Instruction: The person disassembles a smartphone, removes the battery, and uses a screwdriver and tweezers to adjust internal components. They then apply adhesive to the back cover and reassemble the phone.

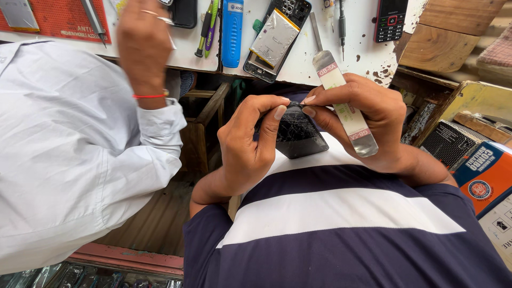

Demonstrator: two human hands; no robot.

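Cracked phone (296,133) half-hidden, gripped by left hand (248,144); right hand (368,114) clutching metal pry tool (344,109).

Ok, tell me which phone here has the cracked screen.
The black phone held in both hands, left hand and right hand. The opened phone and the keypad phone lie on the bench.
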